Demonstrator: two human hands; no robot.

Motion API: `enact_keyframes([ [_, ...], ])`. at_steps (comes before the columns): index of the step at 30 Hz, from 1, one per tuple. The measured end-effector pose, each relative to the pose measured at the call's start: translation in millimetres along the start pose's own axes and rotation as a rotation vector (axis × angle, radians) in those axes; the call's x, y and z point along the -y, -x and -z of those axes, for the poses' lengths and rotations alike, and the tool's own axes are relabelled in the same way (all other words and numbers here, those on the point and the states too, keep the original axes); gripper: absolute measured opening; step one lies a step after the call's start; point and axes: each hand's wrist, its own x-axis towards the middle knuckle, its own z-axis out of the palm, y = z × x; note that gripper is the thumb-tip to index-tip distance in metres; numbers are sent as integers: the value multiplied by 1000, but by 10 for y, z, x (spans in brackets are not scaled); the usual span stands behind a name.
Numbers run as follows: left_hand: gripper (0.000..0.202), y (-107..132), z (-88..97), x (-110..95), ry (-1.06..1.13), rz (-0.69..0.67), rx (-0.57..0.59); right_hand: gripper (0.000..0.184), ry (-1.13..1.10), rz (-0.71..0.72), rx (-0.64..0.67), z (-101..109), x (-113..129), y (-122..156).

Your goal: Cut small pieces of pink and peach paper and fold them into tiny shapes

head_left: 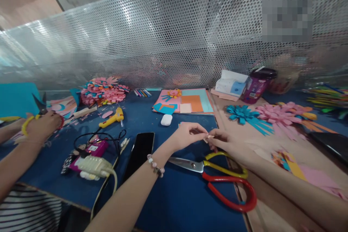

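Note:
My left hand (190, 133), with a beaded bracelet at the wrist, meets my right hand (224, 144) above the blue table. Both hands are closed, thumbs and fingertips pinching a small peach-coloured paper piece (208, 137), mostly hidden by the fingers. Just below them lies a large pair of scissors (192, 166) with one yellow and one red handle, its blades pointing left. A black phone (140, 154) rests partly behind my left forearm. Beyond my hands sit a white earbud case (166, 120) and a stack of coloured paper (190, 102).
At left, another person's hand (45, 125) holds scissors. A yellow glue gun (112, 117), a purple box with a plug and cables (92, 152), and a pile of paper flowers (103, 90) lie nearby. Right are paper flowers (280, 115), a tissue pack (231, 83) and a purple cup (255, 85).

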Motion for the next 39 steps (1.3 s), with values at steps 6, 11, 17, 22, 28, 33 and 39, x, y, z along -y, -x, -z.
enact_keyframes([
  [6, 23, 3, 1, -14, 23, -15, 11, 30, -46, 1, 22, 11, -2, -11],
  [11, 25, 2, 5, -18, 7, -19, -4, 28, -81, -2, 33, 4, 49, 1],
  [17, 27, 0, -2, -6, -18, -26, -7, 30, -69, -4, 25, -17, 106, 20],
  [22, 28, 3, -3, 9, -31, -14, 3, 28, -60, 1, 19, -17, 109, 32],
  [28, 27, -4, 20, 20, -47, -31, 27, 29, -70, -12, 29, -20, 120, 34],
  [33, 24, -5, 24, 32, -77, -57, 20, 27, -68, -20, 31, -15, 128, 41],
  [39, 25, -5, 15, 15, -109, -75, 23, 28, -60, -23, 33, -9, 119, 40],
])
